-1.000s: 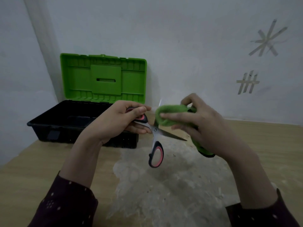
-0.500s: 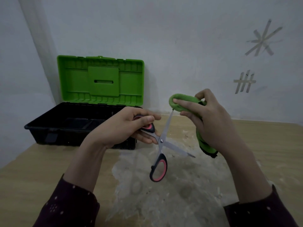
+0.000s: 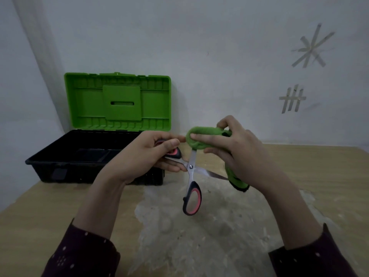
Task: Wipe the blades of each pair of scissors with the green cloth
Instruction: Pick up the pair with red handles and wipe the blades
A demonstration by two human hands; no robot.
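Note:
A pair of scissors with black and pink handles is held spread open above the table. My left hand grips its upper handle; the other handle loop hangs down. My right hand holds the green cloth, folded over the upward-pointing blade so that the blade's upper part is hidden inside it. The second blade points right, its tip behind the cloth's hanging end.
An open toolbox with a black tray and an upright green lid stands at the back left against the wall. The wooden table has a worn whitish patch under my hands. Tape marks are on the wall at right.
The cloth in my right hand has slid down the upward blade from its tip toward the pivot. The scissors stay spread open in my left hand.

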